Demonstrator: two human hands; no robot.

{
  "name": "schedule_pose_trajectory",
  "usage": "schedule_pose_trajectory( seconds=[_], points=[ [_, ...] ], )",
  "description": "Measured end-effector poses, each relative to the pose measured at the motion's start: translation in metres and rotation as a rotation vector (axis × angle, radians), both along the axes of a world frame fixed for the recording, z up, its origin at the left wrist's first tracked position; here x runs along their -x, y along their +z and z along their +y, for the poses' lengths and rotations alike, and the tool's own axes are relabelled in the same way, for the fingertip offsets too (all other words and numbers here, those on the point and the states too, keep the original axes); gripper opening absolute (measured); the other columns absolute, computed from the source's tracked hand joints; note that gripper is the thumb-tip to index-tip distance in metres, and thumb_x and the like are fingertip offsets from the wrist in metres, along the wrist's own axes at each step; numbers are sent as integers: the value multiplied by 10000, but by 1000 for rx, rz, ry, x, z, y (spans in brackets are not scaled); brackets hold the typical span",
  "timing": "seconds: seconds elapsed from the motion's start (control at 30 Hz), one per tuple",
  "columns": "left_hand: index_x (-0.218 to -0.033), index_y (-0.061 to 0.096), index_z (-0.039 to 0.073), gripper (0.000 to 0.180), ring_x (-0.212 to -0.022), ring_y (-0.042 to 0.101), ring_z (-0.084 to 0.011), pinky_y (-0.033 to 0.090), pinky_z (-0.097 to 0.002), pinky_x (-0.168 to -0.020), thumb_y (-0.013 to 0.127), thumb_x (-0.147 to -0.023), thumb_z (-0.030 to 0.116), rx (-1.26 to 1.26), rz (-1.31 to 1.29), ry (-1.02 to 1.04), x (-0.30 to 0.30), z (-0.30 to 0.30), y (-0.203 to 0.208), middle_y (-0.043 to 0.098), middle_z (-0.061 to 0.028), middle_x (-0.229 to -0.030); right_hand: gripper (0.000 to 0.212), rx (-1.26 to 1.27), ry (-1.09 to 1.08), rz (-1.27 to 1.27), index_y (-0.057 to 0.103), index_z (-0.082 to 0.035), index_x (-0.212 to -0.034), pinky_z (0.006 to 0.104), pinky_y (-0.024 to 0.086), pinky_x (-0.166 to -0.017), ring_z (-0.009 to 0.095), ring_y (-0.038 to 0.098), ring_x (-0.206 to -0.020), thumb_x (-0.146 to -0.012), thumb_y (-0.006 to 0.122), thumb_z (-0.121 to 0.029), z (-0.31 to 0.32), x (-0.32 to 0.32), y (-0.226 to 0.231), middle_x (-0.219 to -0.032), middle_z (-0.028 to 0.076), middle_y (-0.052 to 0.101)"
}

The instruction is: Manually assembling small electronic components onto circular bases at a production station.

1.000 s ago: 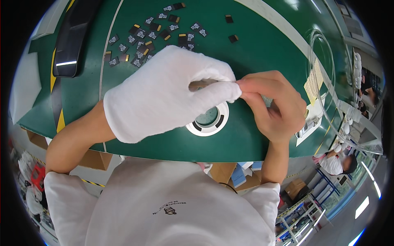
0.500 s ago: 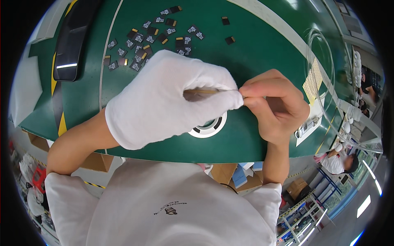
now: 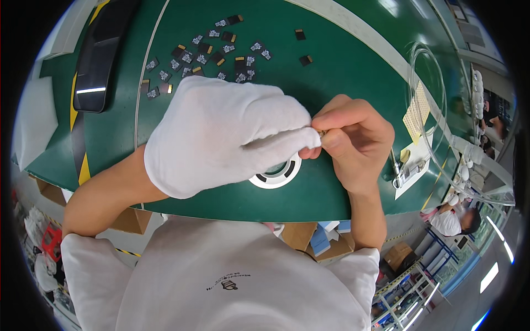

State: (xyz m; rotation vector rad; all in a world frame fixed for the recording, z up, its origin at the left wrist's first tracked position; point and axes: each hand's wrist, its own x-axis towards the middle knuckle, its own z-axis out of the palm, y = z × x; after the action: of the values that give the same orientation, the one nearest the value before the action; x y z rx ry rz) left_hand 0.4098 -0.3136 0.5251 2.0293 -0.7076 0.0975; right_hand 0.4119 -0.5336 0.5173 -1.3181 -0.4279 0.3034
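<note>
My left hand (image 3: 232,135), in a white glove, is closed, with thumb and forefinger pinched at the tips. Bare, my right hand (image 3: 356,138) meets those fingertips in a pinch of its own. Between them sits a tiny brownish-gold thing (image 3: 322,133), mostly hidden by the fingers and too small to name. Below the gloved hand, a white ring-shaped part (image 3: 288,175) with dark segments lies partly covered on the green table (image 3: 342,66). Beyond my hands are several small black memory cards (image 3: 240,63), some showing gold contacts; two lie apart, including one card (image 3: 306,60) to the right.
A black phone-like device (image 3: 95,71) lies at the far left. On the right are a coil of clear tubing (image 3: 443,88), a yellow dotted sheet (image 3: 416,113) and a white sheet with metal bits (image 3: 413,174). An open cardboard box (image 3: 298,234) stands below the table edge. Another person (image 3: 448,222) is off right.
My right hand has shifted left and its fingers have curled closer round the glove's fingertips. The gap in the gloved hand has narrowed, hiding the thin tan strip seen there before.
</note>
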Motion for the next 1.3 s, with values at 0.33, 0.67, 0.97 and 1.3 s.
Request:
schedule_pose_trajectory(
  seconds=[0.33, 0.67, 0.97, 1.3],
  points=[
    [-987, 746, 55, 156, -588, 596, -74, 421, -248, -524, 766, -833, 73, 214, 481, 63, 1, -6, 1, 697, -36, -769, 221, 340, -232, -523, 710, 48, -993, 236, 463, -568, 128, 599, -650, -787, 741, 121, 1, -5, -1, -896, 139, 688],
    [-990, 737, 33, 139, -641, 509, -11, 382, -205, -551, 746, -859, 78, 338, 867, 26, -4, 1, 24, 659, 21, -786, 286, 510, -312, -845, 727, 13, -961, 271, 462, -540, 192, 616, -666, -703, 811, 103, 9, -11, 4, -833, 123, 671],
    [-933, 731, 35, 133, -678, 543, -48, 426, -224, -592, 762, -881, 154, 347, 662, -110, -8, 3, 8, 690, -24, -804, 182, 580, -230, -773, 693, 70, -910, 282, 479, -590, 231, 632, -690, -739, 732, 117, -5, 0, 17, -849, 178, 680],
    [-917, 725, 9, 90, -674, 515, -13, 395, -205, -575, 752, -892, 91, 465, 979, -147, -10, 4, 27, 658, 24, -766, 183, 134, -159, -198, 723, 59, -963, 273, 498, -656, 189, 633, -773, -787, 766, 88, -4, 4, 7, -910, 162, 694]
  ],
)
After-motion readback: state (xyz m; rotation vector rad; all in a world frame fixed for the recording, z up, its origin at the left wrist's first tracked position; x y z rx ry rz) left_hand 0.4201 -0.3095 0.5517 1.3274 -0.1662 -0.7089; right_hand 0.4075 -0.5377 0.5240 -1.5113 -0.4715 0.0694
